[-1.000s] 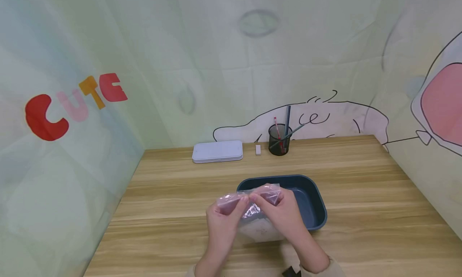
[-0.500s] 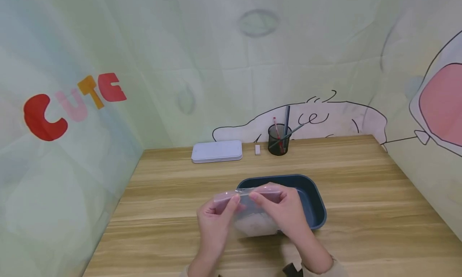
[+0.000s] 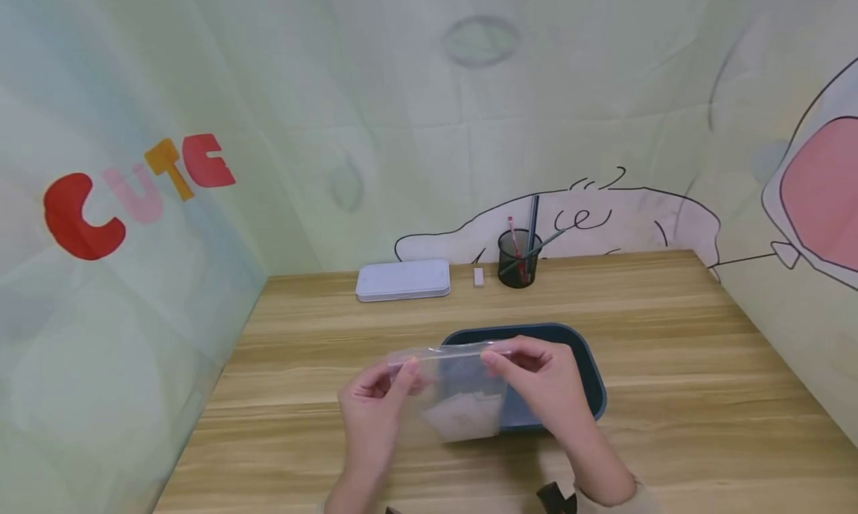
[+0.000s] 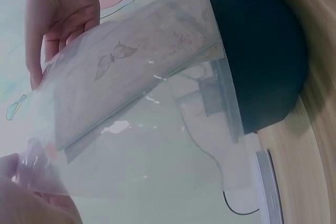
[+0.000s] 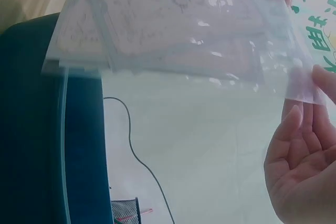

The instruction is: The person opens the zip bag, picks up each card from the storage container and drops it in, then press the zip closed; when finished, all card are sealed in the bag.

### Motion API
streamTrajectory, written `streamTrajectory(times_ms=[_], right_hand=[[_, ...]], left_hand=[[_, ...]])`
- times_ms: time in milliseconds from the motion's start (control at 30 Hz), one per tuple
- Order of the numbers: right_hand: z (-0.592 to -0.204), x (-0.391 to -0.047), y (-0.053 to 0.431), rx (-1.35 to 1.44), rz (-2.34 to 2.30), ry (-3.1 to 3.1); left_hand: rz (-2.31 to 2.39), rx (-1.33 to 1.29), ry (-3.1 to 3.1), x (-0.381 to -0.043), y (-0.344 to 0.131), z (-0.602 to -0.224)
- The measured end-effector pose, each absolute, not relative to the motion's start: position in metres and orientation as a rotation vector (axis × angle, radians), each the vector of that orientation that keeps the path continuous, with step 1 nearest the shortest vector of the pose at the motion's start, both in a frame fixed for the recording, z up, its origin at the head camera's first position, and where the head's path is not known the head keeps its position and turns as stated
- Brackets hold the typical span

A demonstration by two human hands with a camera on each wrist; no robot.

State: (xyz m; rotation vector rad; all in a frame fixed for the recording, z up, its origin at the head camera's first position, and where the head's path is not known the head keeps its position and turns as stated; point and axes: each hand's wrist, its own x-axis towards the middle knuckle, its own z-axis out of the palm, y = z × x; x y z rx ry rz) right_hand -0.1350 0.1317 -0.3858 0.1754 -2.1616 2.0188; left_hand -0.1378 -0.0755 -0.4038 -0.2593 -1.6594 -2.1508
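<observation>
Between my hands hangs a clear plastic zip bag [image 3: 462,376] with flat pale paper pieces [image 3: 465,416] in its lower part. A butterfly print shows on the paper pieces [image 4: 131,72] in the left wrist view. My left hand [image 3: 372,410] pinches the bag's top edge near the left corner, thumb toward me. At the right side of the same edge, my right hand [image 3: 553,384] pinches it between thumb and fingers. The bag's top is stretched nearly straight. Behind it, partly covered by bag and right hand, stands a dark blue bin [image 3: 593,384].
Along the table's [image 3: 302,380] back edge are a pale lidded case [image 3: 404,281], a small white eraser-like block [image 3: 479,278] and a black mesh cup [image 3: 518,261] with pens. A printed cloth [image 3: 322,127] closes off the back and sides.
My hands have moved apart, left hand leftward and right hand rightward. The bunched top edge of the bag has been drawn out nearly straight between them.
</observation>
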Motion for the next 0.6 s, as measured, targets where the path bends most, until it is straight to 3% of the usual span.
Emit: streamTrajectory(times_ms=[433, 600], right_hand=[[-0.386, -0.131, 0.136, 0.4, 2.027, -2.254], [-0.386, -0.13, 0.132, 0.317, 2.071, -2.199]], left_hand=[[-2.081, -0.32, -1.772, -0.132, -0.109, -0.399], [-2.066, -0.357, -1.792, -0.129, -0.117, -0.398]])
